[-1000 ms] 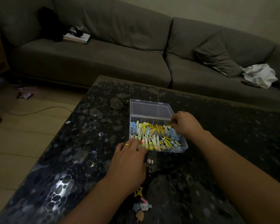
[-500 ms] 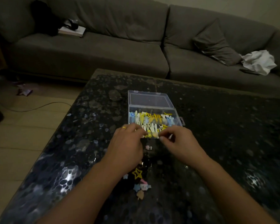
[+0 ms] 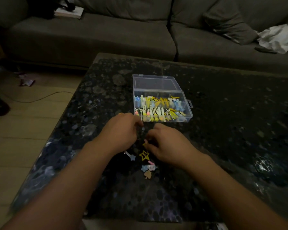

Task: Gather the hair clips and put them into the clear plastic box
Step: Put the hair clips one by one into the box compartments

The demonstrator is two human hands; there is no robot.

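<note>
Clear plastic box (image 3: pixel 183 103) is set open on the dark speckled glass tabletop (image 3: pixel 231 130), lid laid flat behind it, both compartments packed with yellow, white and blue hair clips (image 3: pixel 156 108). Left hand (image 3: pixel 121 131) and right hand (image 3: pixel 166 145) are held low just in front of the box, fingers curled. A yellow star-outline clip (image 3: pixel 144 155) and several loose pastel clips (image 3: pixel 148 169) are seen between the wrists. Grip unclear.
</note>
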